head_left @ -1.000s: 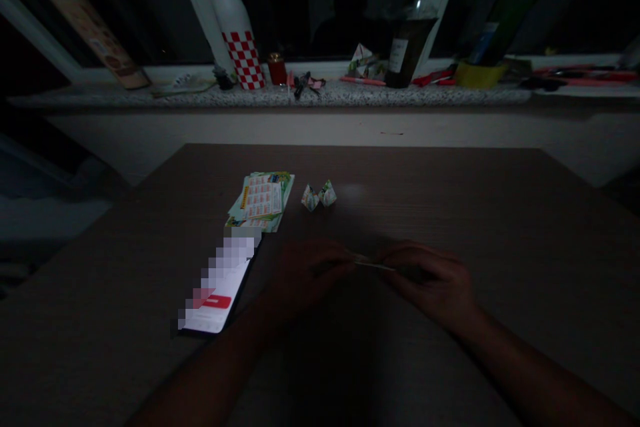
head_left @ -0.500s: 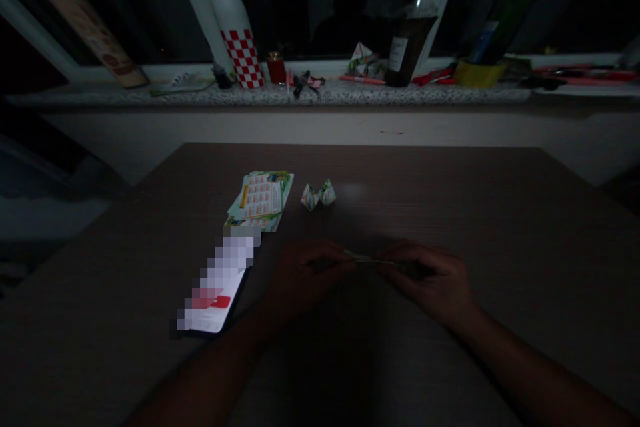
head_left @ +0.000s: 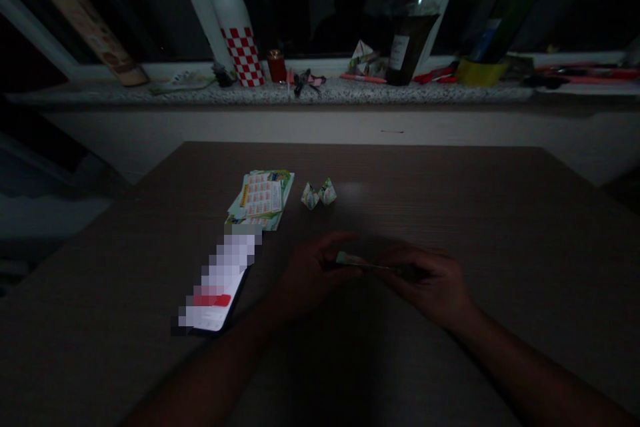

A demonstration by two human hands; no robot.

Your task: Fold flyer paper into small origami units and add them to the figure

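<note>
A thin folded piece of printed paper point(head_left: 354, 260) is held nearly edge-on above the table, with a pale green end towards the left. My right hand point(head_left: 425, 273) pinches its right end between thumb and fingers. Around the left end, my left hand point(head_left: 313, 270) has its thumb and forefinger spread apart; whether another finger touches the paper is too dark to tell. Beyond my hands stands a small folded paper figure point(head_left: 319, 194) with two points. To its left lies a stack of printed leaflets point(head_left: 260, 199).
A lit phone point(head_left: 215, 290) lies left of my left forearm on the brown table point(head_left: 450, 180). Behind the table, a stone windowsill point(head_left: 330, 95) carries a red-checked white bottle point(head_left: 243, 53), a dark cup point(head_left: 404, 50), a green bottle point(head_left: 517, 3) and several small items.
My left thumb and forefinger have parted from the paper's left end, which now shows between them. My right hand keeps its pinch and has hardly moved.
</note>
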